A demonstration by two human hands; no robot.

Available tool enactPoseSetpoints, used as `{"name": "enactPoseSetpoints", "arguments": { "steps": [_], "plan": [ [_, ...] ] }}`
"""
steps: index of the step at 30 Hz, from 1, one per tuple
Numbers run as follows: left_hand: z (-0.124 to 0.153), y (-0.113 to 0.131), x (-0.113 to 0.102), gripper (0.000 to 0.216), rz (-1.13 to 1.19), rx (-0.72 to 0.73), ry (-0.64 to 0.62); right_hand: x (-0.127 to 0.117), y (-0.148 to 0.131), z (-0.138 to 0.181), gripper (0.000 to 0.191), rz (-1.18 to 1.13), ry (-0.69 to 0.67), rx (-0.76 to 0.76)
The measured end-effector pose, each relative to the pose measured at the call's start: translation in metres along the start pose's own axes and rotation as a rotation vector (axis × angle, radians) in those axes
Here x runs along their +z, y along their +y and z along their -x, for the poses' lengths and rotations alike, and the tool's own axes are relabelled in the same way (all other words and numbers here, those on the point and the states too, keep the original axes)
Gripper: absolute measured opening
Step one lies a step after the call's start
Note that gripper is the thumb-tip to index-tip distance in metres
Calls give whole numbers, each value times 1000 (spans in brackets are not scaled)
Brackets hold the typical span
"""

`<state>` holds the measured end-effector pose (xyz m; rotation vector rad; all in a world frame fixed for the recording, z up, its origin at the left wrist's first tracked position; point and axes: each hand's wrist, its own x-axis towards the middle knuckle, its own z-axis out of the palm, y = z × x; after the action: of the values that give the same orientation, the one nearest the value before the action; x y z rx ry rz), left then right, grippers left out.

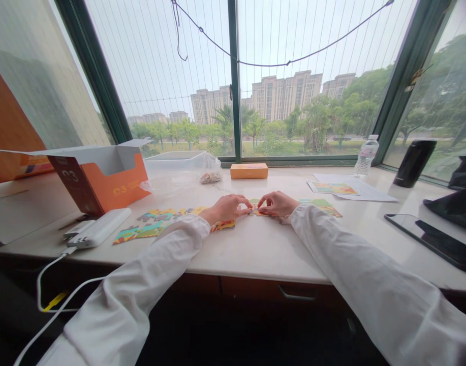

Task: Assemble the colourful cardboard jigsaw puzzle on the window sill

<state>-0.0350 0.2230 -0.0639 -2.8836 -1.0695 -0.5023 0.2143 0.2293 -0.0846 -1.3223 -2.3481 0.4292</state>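
Note:
Both of my hands meet over a small cluster of colourful jigsaw puzzle pieces [254,202] at the middle of the white table. My left hand [227,208] is closed, thumb and forefinger pinched at the cluster's left edge on a puzzle piece. Opposite it, my right hand [277,203] pinches a puzzle piece at the near edge, its fingertips pointing down. Loose puzzle pieces [151,231] lie spread to the left, some partly behind my left hand and sleeve. More of the puzzle [324,206] lies flat to the right, partly hidden by my right hand and sleeve.
An orange open box [118,185] and a white power bank [101,229] with a cable stand left. Behind are a clear plastic bin [175,161], a bag [211,176] and a small orange box [249,171]. To the right: picture card [334,188], bottle [367,156], black cylinder [414,163], phone [431,239].

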Motion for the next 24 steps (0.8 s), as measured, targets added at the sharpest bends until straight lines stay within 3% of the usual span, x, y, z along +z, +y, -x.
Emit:
{"name": "enactPoseSetpoints", "arguments": {
  "steps": [6,12,21,24],
  "plan": [
    [0,1,-3,29,3,-32,24,-2,1,-2,35,104,144,-32],
    [-2,2,-4,33,-42,-97,-40,1,-1,0,29,106,40,8],
    [-1,0,-2,32,-30,-83,53,-1,-6,2,24,226,124,-29],
    [-1,0,-2,34,-44,-112,25,-4,-9,3,25,266,169,-42]
  ]
}}
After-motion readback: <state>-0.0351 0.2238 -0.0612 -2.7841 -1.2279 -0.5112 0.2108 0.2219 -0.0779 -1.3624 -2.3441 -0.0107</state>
